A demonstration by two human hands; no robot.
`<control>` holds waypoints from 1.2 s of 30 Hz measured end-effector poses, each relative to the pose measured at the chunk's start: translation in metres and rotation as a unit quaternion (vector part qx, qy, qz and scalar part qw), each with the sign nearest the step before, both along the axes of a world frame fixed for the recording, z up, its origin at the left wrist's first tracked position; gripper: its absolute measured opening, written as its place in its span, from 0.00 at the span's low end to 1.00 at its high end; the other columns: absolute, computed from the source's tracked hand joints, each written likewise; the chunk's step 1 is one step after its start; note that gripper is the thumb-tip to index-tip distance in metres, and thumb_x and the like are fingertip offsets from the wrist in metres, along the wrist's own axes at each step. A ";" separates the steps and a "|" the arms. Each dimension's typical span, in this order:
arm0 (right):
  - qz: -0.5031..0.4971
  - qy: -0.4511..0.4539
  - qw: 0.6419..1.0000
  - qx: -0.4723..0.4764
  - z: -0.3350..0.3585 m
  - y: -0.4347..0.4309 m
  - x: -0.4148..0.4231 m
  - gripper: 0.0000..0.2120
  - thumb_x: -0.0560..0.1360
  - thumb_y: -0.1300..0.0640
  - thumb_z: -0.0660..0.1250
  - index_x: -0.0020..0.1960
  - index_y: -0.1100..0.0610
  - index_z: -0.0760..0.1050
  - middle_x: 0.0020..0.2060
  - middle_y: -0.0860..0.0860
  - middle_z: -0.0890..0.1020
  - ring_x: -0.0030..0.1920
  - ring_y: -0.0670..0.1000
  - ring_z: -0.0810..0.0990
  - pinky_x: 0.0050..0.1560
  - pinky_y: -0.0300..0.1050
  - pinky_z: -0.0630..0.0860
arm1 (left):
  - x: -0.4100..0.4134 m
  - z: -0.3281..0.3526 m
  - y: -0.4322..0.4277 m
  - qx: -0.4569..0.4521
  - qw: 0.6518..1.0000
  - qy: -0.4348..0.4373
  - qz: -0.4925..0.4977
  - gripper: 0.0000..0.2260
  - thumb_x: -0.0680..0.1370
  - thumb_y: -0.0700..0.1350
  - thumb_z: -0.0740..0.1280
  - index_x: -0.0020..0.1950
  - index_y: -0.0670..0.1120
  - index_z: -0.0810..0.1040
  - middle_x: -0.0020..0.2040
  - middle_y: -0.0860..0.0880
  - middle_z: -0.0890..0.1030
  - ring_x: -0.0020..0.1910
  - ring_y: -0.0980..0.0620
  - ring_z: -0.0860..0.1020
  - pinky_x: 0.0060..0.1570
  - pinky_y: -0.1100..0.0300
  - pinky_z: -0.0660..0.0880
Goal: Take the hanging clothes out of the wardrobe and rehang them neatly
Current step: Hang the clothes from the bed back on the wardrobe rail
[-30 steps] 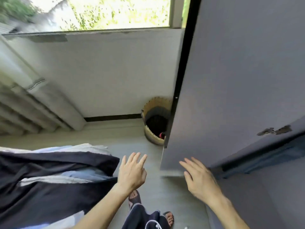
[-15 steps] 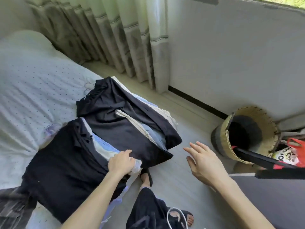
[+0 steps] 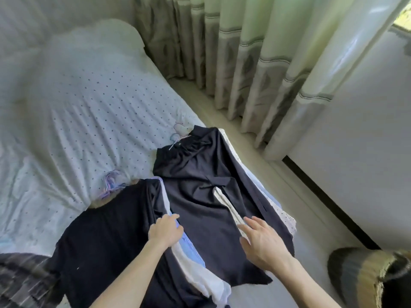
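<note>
- We see soft, limp dark clothes [image 3: 200, 187], creased, with pale blue and white layers between them, heaped at the right edge of the dotted, wrinkled bed [image 3: 89, 112].
- Our left hand [image 3: 165, 230] curls its fingers round the layered edge of the clothes.
- Our right hand [image 3: 262, 241] lies flat over them, fingers spread and released.

Matt dark cloth garments [image 3: 200, 185] lie on a dotted, creased cotton-like sheet [image 3: 84, 103]; the basket [image 3: 373, 276] looks roughly woven.
</note>
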State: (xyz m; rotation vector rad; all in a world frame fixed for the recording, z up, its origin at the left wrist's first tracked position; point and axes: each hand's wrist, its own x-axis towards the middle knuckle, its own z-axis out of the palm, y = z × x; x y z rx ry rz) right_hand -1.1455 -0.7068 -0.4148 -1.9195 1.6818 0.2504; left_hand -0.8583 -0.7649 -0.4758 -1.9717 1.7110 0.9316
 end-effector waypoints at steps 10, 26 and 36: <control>0.018 0.002 0.999 0.049 -0.088 -0.197 0.076 0.26 0.82 0.46 0.54 0.79 0.49 0.58 0.79 0.50 0.57 0.79 0.54 0.52 0.77 0.51 0.57 | 0.070 -0.056 -0.193 -0.016 0.987 0.083 0.134 0.24 0.80 0.51 0.61 0.77 0.51 0.65 0.73 0.47 0.69 0.70 0.44 0.70 0.65 0.48 0.71; -0.060 0.026 0.979 0.193 -0.206 -0.218 0.095 0.40 0.78 0.43 0.60 0.81 0.44 0.39 0.79 0.49 0.35 0.79 0.54 0.36 0.77 0.58 0.54 | 0.109 -0.189 -0.301 -0.035 0.929 0.173 0.325 0.12 0.79 0.50 0.68 0.59 0.48 0.70 0.51 0.52 0.77 0.55 0.44 0.78 0.51 0.54 0.72; -0.264 -0.138 0.942 0.155 -0.141 -0.224 0.114 0.31 0.79 0.37 0.61 0.77 0.51 0.63 0.73 0.48 0.70 0.72 0.48 0.68 0.70 0.41 0.64 | 0.066 -0.099 -0.238 -0.147 0.876 0.313 0.335 0.12 0.81 0.45 0.65 0.64 0.52 0.76 0.56 0.55 0.80 0.57 0.51 0.77 0.58 0.55 0.72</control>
